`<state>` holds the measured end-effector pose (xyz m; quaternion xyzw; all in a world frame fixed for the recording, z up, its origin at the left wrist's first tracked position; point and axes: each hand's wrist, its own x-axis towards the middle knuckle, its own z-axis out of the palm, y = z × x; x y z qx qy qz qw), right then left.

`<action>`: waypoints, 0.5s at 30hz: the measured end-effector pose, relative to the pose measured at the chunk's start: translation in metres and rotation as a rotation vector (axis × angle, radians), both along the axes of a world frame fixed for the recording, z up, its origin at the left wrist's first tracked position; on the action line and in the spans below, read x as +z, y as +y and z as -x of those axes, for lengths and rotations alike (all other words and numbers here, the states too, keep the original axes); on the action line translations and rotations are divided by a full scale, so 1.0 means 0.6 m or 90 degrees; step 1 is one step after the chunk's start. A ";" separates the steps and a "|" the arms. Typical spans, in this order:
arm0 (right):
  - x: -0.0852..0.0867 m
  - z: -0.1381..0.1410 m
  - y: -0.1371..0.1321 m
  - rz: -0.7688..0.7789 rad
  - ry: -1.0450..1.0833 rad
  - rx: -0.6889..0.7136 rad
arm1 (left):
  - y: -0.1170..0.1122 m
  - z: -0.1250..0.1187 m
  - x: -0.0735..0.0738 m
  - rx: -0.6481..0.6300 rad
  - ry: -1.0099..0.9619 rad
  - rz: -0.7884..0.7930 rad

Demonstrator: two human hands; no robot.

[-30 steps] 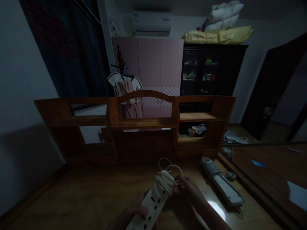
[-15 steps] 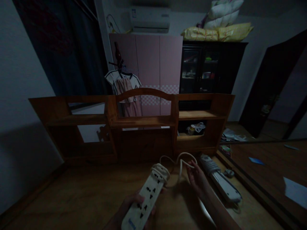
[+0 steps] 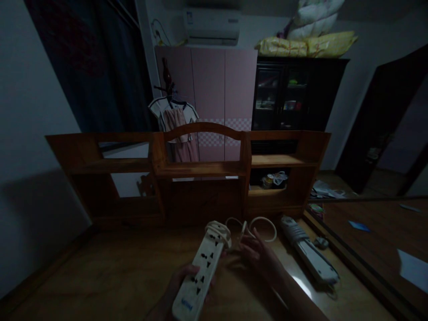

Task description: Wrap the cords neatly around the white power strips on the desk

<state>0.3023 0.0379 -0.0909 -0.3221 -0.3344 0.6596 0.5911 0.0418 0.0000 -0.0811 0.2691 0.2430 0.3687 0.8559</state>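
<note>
A white power strip (image 3: 202, 272) is tilted above the wooden surface, gripped near its lower end by my left hand (image 3: 182, 281). Part of its white cord (image 3: 219, 229) is wound around the far end. The loose cord loops off to the right, where my right hand (image 3: 261, 256) has its fingers closed on it. Farther right lies a second power strip (image 3: 310, 254), its grey cord wrapped round one end and its plug (image 3: 321, 242) beside it.
A wooden shelf unit (image 3: 200, 169) stands along the back of the wooden tabletop (image 3: 110, 267). Past the right edge, papers (image 3: 414, 267) lie on a lower brown surface. Behind are a pink wardrobe (image 3: 209, 84) and a dark cabinet (image 3: 301, 98).
My right hand has moved left with the cord, closer to the strip's wound end. The cord's loop has changed shape. The left hand keeps its grip on the power strip.
</note>
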 end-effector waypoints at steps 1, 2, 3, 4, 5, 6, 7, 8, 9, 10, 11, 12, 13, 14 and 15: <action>0.001 0.009 -0.004 0.029 0.012 0.055 | -0.003 -0.001 -0.004 -0.008 0.011 0.008; 0.001 0.017 -0.007 0.052 0.015 0.113 | -0.004 -0.001 -0.009 -0.014 0.025 0.015; 0.002 0.023 -0.010 0.060 0.018 0.165 | -0.005 -0.001 -0.015 -0.016 0.038 0.017; 0.002 0.028 -0.013 0.053 0.011 0.204 | -0.005 0.000 -0.020 -0.014 0.048 0.018; 0.003 0.031 -0.015 0.038 -0.001 0.229 | -0.005 0.000 -0.025 -0.013 0.054 0.016; 0.004 0.033 -0.017 0.016 -0.020 0.235 | -0.004 0.001 -0.029 -0.013 0.055 0.013; 0.004 0.033 -0.018 -0.006 -0.048 0.227 | -0.003 0.001 -0.032 -0.015 0.056 0.009; 0.005 0.032 -0.019 -0.021 -0.079 0.212 | -0.001 0.002 -0.034 -0.022 0.057 0.005; 0.006 0.031 -0.019 -0.024 -0.110 0.193 | 0.000 0.002 -0.034 -0.032 0.060 0.000; 0.007 0.030 -0.019 -0.020 -0.135 0.173 | 0.001 0.003 -0.034 -0.041 0.062 -0.004; 0.007 0.029 -0.019 -0.011 -0.151 0.159 | 0.002 0.004 -0.034 -0.048 0.065 -0.005; 0.006 0.027 -0.017 0.003 -0.159 0.153 | 0.003 0.005 -0.033 -0.056 0.063 -0.003; 0.004 0.026 -0.015 0.019 -0.157 0.147 | 0.004 0.006 -0.031 -0.071 0.057 -0.001; 0.002 0.024 -0.013 0.036 -0.149 0.135 | 0.005 0.006 -0.029 -0.090 0.045 0.001; -0.001 0.023 -0.010 0.053 -0.137 0.119 | 0.005 0.007 -0.026 -0.117 0.032 -0.001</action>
